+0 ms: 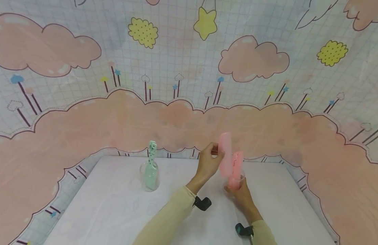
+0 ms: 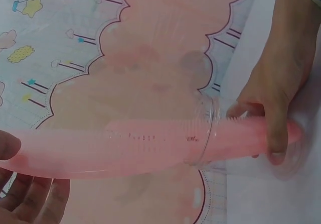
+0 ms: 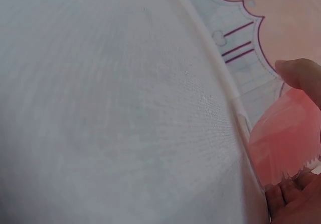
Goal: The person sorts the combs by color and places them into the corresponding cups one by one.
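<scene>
In the head view my left hand point(image 1: 207, 161) pinches a long, flat pink comb point(image 1: 226, 154) by its edge and holds it upright. Close to its right a second pink comb point(image 1: 237, 163), with small dark print, stands in a clear cup point(image 1: 243, 176). My right hand point(image 1: 240, 195) grips this cup low down, thumb and fingers on either side. The left wrist view shows comb teeth point(image 2: 235, 117) along the top edge. There the two combs overlap, and the cup's rim circles the pink. The right wrist view catches pink plastic point(image 3: 286, 138) between thumb and fingers.
A clear mug point(image 1: 143, 172) stands on the left of the white table point(image 1: 115, 211), holding a mint-green piece point(image 1: 151, 177) with a dark-spotted top. Behind the table hangs a cloth point(image 1: 176, 126) printed with clouds and stars. A black wrist camera point(image 1: 202, 203) sits on the left sleeve.
</scene>
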A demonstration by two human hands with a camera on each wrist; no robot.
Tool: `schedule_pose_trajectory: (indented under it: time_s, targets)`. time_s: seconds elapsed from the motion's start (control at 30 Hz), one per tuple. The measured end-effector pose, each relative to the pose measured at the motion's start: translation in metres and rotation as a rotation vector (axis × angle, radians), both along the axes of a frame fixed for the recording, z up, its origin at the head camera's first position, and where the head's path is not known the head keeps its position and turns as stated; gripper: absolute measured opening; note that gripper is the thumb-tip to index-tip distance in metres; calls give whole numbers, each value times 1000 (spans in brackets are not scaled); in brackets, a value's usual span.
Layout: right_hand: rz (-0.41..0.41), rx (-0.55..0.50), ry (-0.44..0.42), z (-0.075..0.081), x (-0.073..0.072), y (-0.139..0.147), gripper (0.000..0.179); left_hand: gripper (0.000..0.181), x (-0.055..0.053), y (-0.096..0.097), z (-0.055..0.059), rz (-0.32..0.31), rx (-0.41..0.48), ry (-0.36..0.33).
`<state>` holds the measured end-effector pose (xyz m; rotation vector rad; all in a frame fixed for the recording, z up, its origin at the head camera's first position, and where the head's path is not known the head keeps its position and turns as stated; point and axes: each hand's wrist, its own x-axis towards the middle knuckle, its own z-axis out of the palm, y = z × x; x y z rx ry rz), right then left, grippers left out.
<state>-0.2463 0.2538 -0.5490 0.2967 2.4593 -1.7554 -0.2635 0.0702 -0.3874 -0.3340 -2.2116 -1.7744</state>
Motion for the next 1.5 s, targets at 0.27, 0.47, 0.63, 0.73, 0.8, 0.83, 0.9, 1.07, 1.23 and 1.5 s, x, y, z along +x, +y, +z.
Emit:
schedule_pose_trajectory:
  time_s: [0.27, 0.47, 0.63, 0.73, 0.8, 0.83, 0.9, 1.07, 1.23, 1.5]
  targets:
    - [3, 18, 2, -1, -1, 1, 97, 17, -7, 14, 0, -20, 30, 12]
    - [8, 0, 18, -3, -2, 3, 95, 16, -11, 24, 0, -40, 56, 14]
    - [9, 2, 15, -2, -2, 2, 97, 17, -12, 33, -1, -65, 53, -21]
    - [5, -13, 2, -2, -2, 2, 98, 17, -14, 37, -2, -63, 49, -27]
    - [3, -11, 2, -3, -2, 2, 98, 16, -15, 38, -3, -57, 44, -21]
    - [4, -9, 3, -3, -2, 2, 97, 16, -16, 39, -4, -55, 41, -19]
    - [5, -3, 13, -3, -2, 2, 98, 15, -16, 40, -7, -50, 33, -25]
    - [12, -23, 18, -4, -1, 1, 101, 15, -17, 43, -16, -45, -5, -62]
    - [23, -38, 10, -3, 0, 3, 104, 15, -18, 47, -26, -44, -26, -80]
    - [25, -17, 14, -5, -1, 5, 111, 19, -18, 50, -35, -52, -71, -55]
